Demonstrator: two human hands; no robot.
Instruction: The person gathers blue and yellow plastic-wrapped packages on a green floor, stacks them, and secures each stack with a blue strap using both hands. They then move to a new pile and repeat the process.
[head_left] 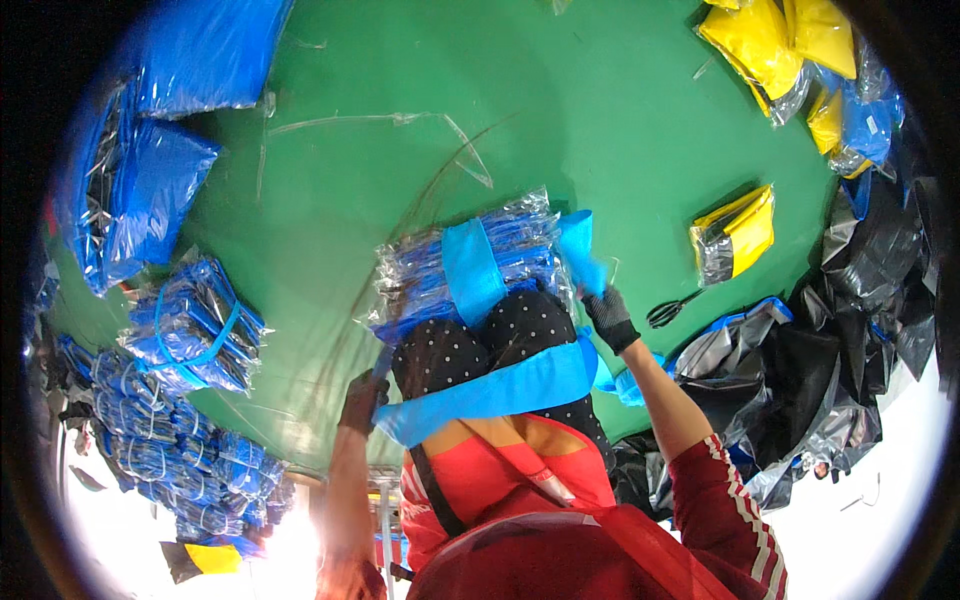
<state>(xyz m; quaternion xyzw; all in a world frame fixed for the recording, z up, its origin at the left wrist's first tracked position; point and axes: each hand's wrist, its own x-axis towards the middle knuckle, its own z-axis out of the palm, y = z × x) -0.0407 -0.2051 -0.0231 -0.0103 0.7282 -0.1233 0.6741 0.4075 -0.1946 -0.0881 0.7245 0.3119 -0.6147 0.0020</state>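
A stack of flat blue items in clear plastic bags (pixel 520 240) lies in front of me, against my dotted black apron (pixel 440 350). A light-blue strip (pixel 473 270) crosses over the stack, and a long length of it runs across my front. My left hand (pixel 362 400), in a dark glove and smeared by motion, is closed at the left end of that length. In a grey-black glove, my right hand (pixel 610 320) is closed on a part of the strip just right of the stack.
Black-handled scissors (pixel 672 310) and a yellow-black bagged item (pixel 735 235) lie right on the green surface (pixel 350 60). A strapped blue bundle (pixel 195 325) and more bundles stand left. Black sheeting (pixel 790 370) heaps up at right; yellow bags (pixel 770 50) lie far right.
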